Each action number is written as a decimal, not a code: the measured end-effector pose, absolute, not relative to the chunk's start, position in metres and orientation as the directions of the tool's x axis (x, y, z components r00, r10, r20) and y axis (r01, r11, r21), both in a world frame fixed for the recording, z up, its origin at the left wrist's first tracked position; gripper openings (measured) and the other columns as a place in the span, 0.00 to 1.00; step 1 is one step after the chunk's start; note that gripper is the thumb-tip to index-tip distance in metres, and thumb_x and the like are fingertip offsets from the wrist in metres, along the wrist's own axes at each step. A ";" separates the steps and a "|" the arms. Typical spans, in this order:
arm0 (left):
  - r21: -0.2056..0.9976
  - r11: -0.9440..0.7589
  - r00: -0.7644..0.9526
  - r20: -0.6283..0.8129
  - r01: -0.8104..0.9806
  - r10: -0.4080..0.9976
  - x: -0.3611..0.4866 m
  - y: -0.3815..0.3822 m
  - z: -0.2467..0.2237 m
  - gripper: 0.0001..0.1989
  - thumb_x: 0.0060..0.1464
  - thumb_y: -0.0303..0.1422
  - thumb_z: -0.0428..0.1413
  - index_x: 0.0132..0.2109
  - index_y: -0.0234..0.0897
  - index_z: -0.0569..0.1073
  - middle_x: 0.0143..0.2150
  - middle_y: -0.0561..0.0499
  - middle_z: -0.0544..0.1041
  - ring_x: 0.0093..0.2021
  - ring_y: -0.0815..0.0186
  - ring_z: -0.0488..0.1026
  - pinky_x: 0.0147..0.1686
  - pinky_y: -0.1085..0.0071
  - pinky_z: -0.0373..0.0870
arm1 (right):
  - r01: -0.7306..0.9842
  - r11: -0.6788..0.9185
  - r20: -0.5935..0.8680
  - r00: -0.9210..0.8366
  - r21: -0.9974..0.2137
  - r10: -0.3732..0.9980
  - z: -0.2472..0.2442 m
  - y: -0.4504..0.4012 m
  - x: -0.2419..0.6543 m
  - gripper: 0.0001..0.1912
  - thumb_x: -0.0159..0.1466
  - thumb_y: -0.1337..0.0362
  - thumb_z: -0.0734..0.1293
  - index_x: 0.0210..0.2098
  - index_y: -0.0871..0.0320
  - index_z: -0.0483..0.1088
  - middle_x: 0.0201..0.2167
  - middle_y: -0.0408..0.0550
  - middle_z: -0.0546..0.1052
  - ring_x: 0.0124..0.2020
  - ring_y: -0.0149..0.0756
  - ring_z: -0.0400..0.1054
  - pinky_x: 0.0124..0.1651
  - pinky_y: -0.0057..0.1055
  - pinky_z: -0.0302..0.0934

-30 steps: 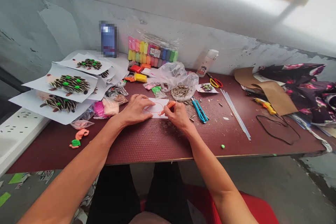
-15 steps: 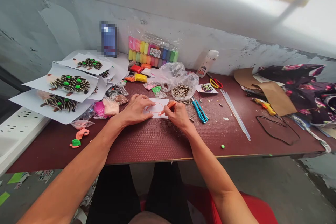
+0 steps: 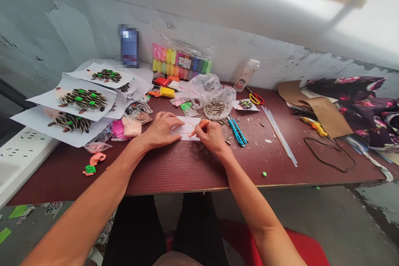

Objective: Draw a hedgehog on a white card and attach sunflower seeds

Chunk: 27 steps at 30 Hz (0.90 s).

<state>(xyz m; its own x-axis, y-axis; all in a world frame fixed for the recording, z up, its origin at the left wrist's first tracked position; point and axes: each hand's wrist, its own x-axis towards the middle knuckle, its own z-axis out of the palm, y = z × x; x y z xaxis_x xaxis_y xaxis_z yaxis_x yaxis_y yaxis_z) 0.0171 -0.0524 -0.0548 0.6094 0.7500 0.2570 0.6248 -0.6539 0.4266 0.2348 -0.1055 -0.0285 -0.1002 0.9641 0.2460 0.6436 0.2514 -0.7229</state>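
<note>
My left hand (image 3: 160, 130) lies flat on the left end of a small white paper slip (image 3: 192, 123), pinning it to the table. An orange oval outline (image 3: 183, 128) is drawn or laid on that slip, and its left end runs under my fingertips. My right hand (image 3: 212, 136) pinches a thin orange piece, probably modelling clay (image 3: 203, 122), at the slip's right edge. Its tip touches the outline.
The dark red table (image 3: 187, 170) holds several sheets with seed-and-clay hedgehogs (image 3: 83, 99) at the left. A bag of striped seeds (image 3: 215, 108) and blue craft knives (image 3: 237, 131) lie just right of my hands. Scissors (image 3: 256, 99) and clear glue sticks (image 3: 279, 135) lie further right.
</note>
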 end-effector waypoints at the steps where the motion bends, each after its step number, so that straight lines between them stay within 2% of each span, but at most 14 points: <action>1: 0.427 -0.654 0.611 0.256 0.624 0.749 0.017 -0.052 -0.055 0.20 0.51 0.38 0.60 0.51 0.42 0.81 0.52 0.44 0.80 0.59 0.48 0.69 0.62 0.47 0.58 | 0.646 0.251 0.244 -0.102 -0.721 0.964 -0.028 -0.106 0.235 0.16 0.64 0.68 0.62 0.22 0.60 0.75 0.22 0.41 0.73 0.23 0.27 0.61 0.33 0.26 0.54; 17: 0.441 -0.661 0.613 0.269 0.607 0.743 0.017 -0.053 -0.056 0.21 0.50 0.38 0.60 0.52 0.45 0.81 0.52 0.46 0.81 0.59 0.48 0.69 0.62 0.46 0.56 | 0.640 0.273 0.292 -0.078 -0.718 0.953 -0.031 -0.105 0.235 0.16 0.65 0.63 0.61 0.23 0.58 0.73 0.21 0.40 0.69 0.22 0.28 0.57 0.31 0.28 0.52; 20: 0.448 -0.657 0.592 0.298 0.606 0.749 0.017 -0.052 -0.054 0.20 0.50 0.38 0.60 0.51 0.44 0.81 0.52 0.46 0.81 0.58 0.49 0.70 0.62 0.48 0.58 | 0.625 0.256 0.308 -0.026 -0.737 0.951 -0.031 -0.106 0.235 0.16 0.65 0.61 0.61 0.24 0.58 0.73 0.21 0.40 0.68 0.21 0.28 0.57 0.30 0.28 0.52; 24: 0.492 -0.637 0.538 0.346 0.593 0.769 0.011 -0.048 -0.047 0.17 0.55 0.38 0.57 0.50 0.41 0.81 0.52 0.45 0.82 0.57 0.51 0.72 0.61 0.50 0.62 | 0.659 0.191 0.284 0.036 -0.727 0.958 -0.031 -0.103 0.239 0.17 0.65 0.62 0.61 0.22 0.57 0.71 0.18 0.40 0.68 0.21 0.28 0.57 0.30 0.28 0.52; 27: 0.531 -0.561 0.435 0.355 0.635 0.828 0.005 -0.042 -0.045 0.16 0.56 0.37 0.55 0.48 0.40 0.81 0.49 0.45 0.83 0.53 0.52 0.74 0.57 0.52 0.68 | 0.670 0.111 0.242 0.104 -0.734 0.965 -0.033 -0.098 0.248 0.18 0.65 0.61 0.61 0.19 0.57 0.68 0.16 0.40 0.67 0.21 0.29 0.57 0.29 0.28 0.51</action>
<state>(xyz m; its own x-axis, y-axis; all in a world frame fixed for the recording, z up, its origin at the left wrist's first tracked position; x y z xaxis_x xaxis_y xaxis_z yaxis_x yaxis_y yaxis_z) 0.0045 -0.0425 -0.0454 0.4346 0.8276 0.3553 0.6350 -0.5613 0.5308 0.2479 -0.0975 -0.0328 0.1044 0.9647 0.2416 0.6701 0.1113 -0.7339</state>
